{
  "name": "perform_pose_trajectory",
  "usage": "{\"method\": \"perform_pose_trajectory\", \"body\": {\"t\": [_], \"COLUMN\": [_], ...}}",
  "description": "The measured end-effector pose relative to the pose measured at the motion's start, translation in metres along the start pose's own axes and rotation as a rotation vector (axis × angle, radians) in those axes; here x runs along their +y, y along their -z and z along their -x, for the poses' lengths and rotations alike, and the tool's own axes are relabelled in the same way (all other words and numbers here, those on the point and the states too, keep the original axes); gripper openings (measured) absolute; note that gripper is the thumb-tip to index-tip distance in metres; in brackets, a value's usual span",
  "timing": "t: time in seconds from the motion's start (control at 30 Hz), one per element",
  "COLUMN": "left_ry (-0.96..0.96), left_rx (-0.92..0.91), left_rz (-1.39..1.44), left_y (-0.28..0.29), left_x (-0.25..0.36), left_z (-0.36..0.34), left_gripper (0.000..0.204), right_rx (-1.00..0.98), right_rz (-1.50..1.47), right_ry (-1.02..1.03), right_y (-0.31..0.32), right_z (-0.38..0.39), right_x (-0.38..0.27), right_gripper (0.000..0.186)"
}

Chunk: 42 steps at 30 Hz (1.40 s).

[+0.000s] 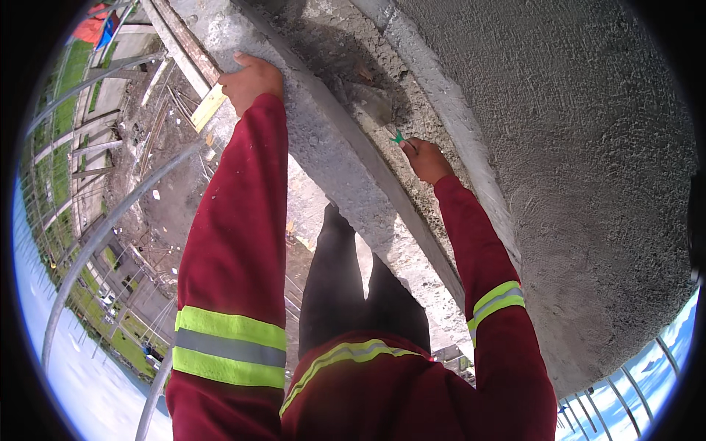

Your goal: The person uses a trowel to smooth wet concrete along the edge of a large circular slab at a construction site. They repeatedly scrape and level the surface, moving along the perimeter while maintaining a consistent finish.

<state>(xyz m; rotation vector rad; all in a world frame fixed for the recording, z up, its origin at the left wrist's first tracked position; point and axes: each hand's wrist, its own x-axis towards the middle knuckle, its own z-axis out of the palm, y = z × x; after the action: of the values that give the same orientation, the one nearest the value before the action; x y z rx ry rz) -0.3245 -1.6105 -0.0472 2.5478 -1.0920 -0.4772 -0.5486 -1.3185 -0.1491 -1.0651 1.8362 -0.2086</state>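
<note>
My right hand is closed round the handle of a trowel with a bright green part showing at its front. The trowel's grey, mortar-smeared blade lies over the rough channel between the concrete ledge and the wall. My left hand is at the outer edge of the concrete ledge, its fingers bent over that edge beside a wooden board. Some of its fingertips are hidden. Both arms are in dark red sleeves with reflective bands.
A rough grey rendered wall curves along the right. Loose mortar and debris lie in the channel. Wooden boards and a metal pole stand to the left, above littered ground far below.
</note>
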Motion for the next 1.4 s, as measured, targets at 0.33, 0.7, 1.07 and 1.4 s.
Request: {"method": "perform_pose_trajectory", "body": {"t": [0.33, 0.7, 1.07, 1.4], "left_ry": [0.039, 0.006, 0.029, -0.017], "left_rx": [0.034, 0.037, 0.027, -0.006], "left_rz": [-0.037, -0.046, -0.040, -0.003], "left_y": [0.001, -0.004, -0.007, -0.004], "left_x": [0.004, 0.003, -0.001, -0.001], "left_z": [0.006, 0.002, -0.002, 0.001], "left_gripper": [0.068, 0.071, 0.072, 0.075], "right_rx": [0.007, 0.309, 0.001, 0.237], "right_rz": [0.027, -0.125, -0.944, -0.223], "right_ry": [-0.244, 0.085, -0.634, -0.262], "right_y": [-0.005, -0.045, -0.003, -0.050], "right_z": [0.162, 0.036, 0.167, 0.131], "right_x": [0.056, -0.023, 0.083, 0.093], "right_gripper": [0.033, 0.031, 0.039, 0.043]}}
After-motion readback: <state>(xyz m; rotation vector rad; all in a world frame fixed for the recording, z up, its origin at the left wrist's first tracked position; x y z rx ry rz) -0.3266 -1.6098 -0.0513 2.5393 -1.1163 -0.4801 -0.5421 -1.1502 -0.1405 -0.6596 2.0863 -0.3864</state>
